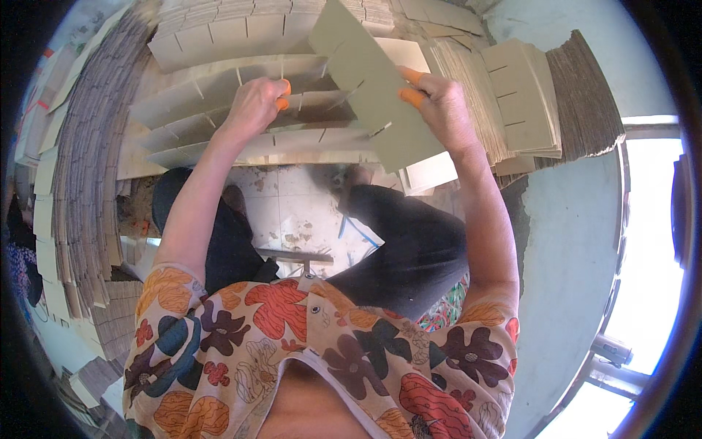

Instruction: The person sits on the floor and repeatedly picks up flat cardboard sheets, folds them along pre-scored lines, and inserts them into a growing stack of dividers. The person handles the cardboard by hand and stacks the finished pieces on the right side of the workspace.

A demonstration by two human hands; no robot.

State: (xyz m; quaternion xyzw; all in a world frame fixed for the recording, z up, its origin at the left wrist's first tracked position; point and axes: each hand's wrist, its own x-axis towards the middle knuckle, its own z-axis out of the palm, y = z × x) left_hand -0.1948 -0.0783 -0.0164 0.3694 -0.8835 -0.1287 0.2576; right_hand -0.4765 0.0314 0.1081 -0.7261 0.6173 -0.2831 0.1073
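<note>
My right hand (pixel 442 110), with orange covers on its fingertips, is closed on the right edge of a slotted cardboard strip (pixel 365 84). The strip is held at a slant, its slots cut in from one long edge. My left hand (pixel 256 106), also in orange finger covers, is closed in a pinch above the left part of several slotted cardboard strips (pixel 190 132) that stand on edge in rows. Whether anything sits between its fingertips is hidden. Just below my right hand lie paler cardboard pieces (pixel 428 174).
Stacks of slotted cardboard (pixel 526 95) stand at the right, and tall stacks (pixel 80 175) line the left. More cardboard stacks (pixel 241 29) fill the far side. Beneath the work surface (pixel 139 170) are my legs and a tiled floor (pixel 281 208) with scraps.
</note>
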